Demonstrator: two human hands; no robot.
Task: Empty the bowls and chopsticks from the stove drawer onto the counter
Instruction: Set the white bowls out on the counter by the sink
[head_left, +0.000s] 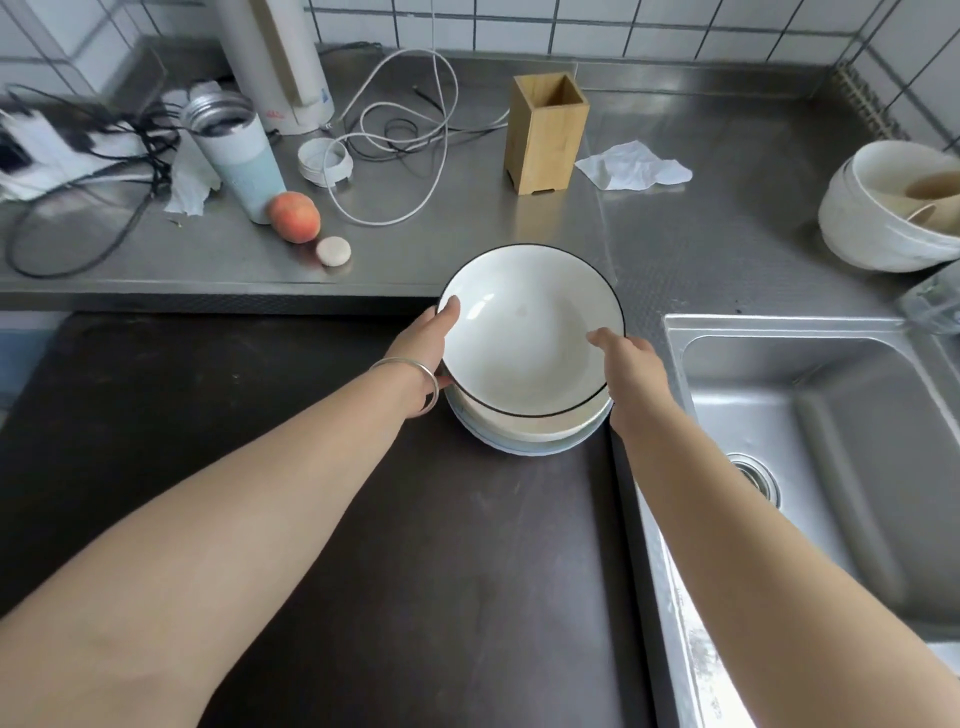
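A stack of white bowls (524, 338) with a black-rimmed one on top is held over the far right corner of the dark stove top (311, 493), at the edge of the steel counter (701, 234). My left hand (428, 338) grips the stack's left rim, thumb inside the top bowl. My right hand (628, 358) grips the right rim, thumb over the edge. A lower bowl (519, 441) with a pale blue edge shows beneath. No chopsticks or drawer are in view.
On the counter stand an empty wooden holder (545, 130), a crumpled tissue (634, 166), a peach (293, 215), a tumbler (234, 150), tangled cables (395, 130) and a paper roll (280, 57). Stacked white bowls (883, 208) sit far right. A steel sink (821, 441) lies to the right.
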